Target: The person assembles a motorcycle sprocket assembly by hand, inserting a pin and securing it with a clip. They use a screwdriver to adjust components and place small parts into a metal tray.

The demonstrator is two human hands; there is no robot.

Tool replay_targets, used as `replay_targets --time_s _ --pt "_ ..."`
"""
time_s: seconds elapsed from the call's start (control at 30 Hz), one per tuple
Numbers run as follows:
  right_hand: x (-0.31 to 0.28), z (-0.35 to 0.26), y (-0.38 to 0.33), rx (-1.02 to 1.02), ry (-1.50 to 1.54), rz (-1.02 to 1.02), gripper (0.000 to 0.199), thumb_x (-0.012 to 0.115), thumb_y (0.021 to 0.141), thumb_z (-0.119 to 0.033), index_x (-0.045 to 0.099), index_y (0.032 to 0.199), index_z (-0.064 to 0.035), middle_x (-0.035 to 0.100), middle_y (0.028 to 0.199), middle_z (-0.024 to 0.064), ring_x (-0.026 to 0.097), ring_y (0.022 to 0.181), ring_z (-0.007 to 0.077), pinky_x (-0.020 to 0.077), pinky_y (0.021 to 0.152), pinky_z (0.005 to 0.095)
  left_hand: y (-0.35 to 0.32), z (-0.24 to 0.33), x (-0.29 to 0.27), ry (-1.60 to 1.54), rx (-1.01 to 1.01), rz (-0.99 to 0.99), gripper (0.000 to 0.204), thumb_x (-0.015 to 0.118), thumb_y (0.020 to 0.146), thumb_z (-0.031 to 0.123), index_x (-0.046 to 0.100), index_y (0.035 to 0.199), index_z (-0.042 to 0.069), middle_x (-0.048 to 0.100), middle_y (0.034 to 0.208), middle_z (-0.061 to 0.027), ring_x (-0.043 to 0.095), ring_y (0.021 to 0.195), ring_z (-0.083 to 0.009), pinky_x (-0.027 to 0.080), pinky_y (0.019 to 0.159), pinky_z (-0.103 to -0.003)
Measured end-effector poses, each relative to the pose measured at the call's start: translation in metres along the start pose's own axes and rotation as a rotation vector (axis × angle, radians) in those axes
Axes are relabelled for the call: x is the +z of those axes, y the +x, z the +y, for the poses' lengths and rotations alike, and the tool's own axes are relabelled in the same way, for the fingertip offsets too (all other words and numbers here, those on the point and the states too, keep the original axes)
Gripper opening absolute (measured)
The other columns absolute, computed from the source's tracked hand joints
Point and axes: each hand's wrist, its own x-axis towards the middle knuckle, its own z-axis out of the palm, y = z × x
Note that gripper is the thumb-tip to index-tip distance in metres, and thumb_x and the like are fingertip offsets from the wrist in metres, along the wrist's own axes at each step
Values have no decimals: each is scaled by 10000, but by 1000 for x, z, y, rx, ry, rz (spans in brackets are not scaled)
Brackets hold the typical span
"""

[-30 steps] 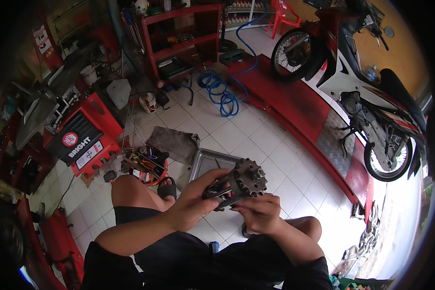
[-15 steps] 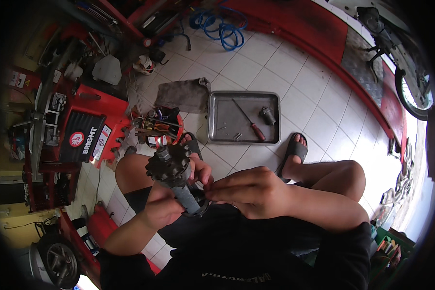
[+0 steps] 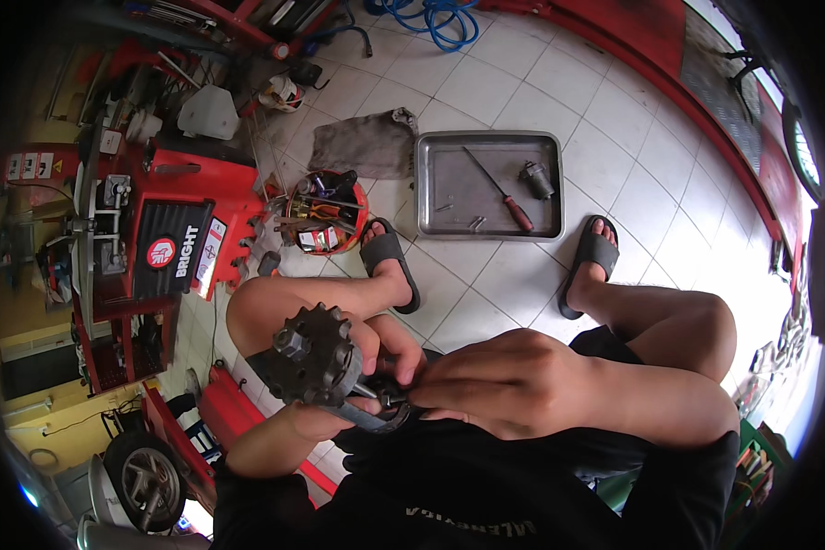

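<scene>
My left hand [image 3: 313, 423] is wrapped round a dark metal assembly [image 3: 313, 356]. A toothed round disc with a hex nut at its centre forms its upper end, and a grey metal body runs below towards my right hand. My right hand [image 3: 518, 378] is closed with its fingertips pinched together at the inner end of the assembly, beside a small bolt-like piece [image 3: 390, 398]. What those fingertips hold is mostly hidden. My left fingers curl over the far side, close to the right fingertips.
Ahead on the tiled floor lies a metal tray [image 3: 490, 236] with a red-handled screwdriver [image 3: 515, 211], a cylindrical metal part [image 3: 536, 181] and small pins. Left of it are a grey rag [image 3: 362, 147] and a red tool tub [image 3: 362, 206]. A red machine [image 3: 170, 247] stands further left.
The assembly has tilted, so its toothed face shows more and its grey body looks shorter. My right hand stays at its inner end. The whole view has shifted, with the tray appearing higher.
</scene>
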Motion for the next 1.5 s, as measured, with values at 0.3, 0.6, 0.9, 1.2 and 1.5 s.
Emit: replay_targets --time_s 0.3,0.6,0.9,1.2,1.5 --pt "1 -6 0 166 20 3 214 802 859 -163 701 952 1 710 850 114 713 700 266 586 582 353 13 6 13 -52 35 14 314 830 777 50 579 930 161 564 993 -117 584 933 -215 505 833 -358" --pt "6 -1 3 168 37 36 277 819 849 -209 688 990 -10 730 862 130 714 697 304 588 647 349 -8 -6 2 116 -35 113 364 862 798 244 523 905 165 512 1038 -67 500 953 -149 457 838 -302" --pt "-2 -3 1 284 -3 -177 253 806 853 -208 678 975 -26 719 858 92 712 715 281 573 608 334 -1 -5 8 -30 9 44 372 856 804 259 530 956 166 500 1073 -73 501 952 -152 444 808 -293" --pt "7 2 1 43 -22 -4 268 793 834 -80 698 1077 -15 719 914 109 725 792 284 599 673 377 1 -5 8 -50 65 75 325 802 844 269 536 993 156 557 913 -175 601 879 -283 516 815 -404" --pt "6 -2 1 0 38 1 254 790 836 -68 700 1061 8 712 922 129 722 773 299 599 642 384 -2 -8 12 -103 27 59 400 800 775 76 509 1032 174 548 920 -142 610 881 -269 513 834 -403"
